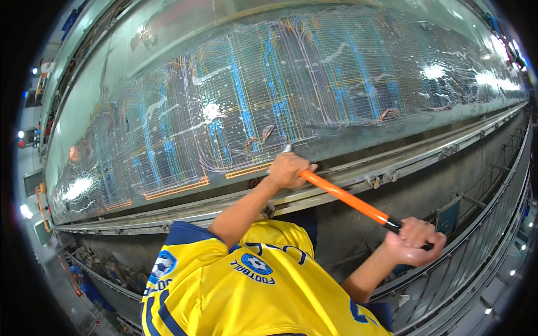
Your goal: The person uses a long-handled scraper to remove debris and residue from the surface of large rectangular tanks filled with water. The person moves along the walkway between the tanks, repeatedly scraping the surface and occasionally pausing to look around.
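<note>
My left hand [288, 169] is closed around the upper part of a long tool with a straight orange handle [344, 196]. A short metal tip [288, 148] sticks out beyond that hand, over the near edge of a wide panel [358, 140]. Whether the tip touches the panel cannot be made out. Lower right, my right hand [417, 242] grips the tool's black end. Glossy and wet-looking, the panel shows many fine lines, blue strips [242, 103] and orange lines [178, 189]. Small bundles of loose strands [268, 133] lie on it near the tip.
A metal rail [403, 162] with clamp-like fittings [374, 182] runs along the panel's near side. Below it is a grey wall or trough, with a railing [482, 263] curving past on the right. Equipment and lights fill the far left.
</note>
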`<move>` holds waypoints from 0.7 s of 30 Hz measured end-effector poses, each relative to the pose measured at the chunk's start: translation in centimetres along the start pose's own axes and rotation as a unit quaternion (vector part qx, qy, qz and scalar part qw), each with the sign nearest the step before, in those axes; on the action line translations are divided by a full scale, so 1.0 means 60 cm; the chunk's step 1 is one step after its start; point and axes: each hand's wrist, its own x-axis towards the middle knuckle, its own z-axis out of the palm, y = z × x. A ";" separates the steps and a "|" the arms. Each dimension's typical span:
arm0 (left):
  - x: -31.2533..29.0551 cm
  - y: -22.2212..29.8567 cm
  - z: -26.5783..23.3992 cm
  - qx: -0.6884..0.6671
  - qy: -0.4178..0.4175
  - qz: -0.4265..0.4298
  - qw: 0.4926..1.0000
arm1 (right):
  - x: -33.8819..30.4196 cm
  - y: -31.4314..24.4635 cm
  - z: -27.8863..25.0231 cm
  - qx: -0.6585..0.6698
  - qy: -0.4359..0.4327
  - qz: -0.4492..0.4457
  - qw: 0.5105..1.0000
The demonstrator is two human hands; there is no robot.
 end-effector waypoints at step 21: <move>0.063 0.047 0.092 -0.017 -0.074 -0.034 0.997 | 0.059 -0.083 -0.033 0.002 -0.118 0.002 0.993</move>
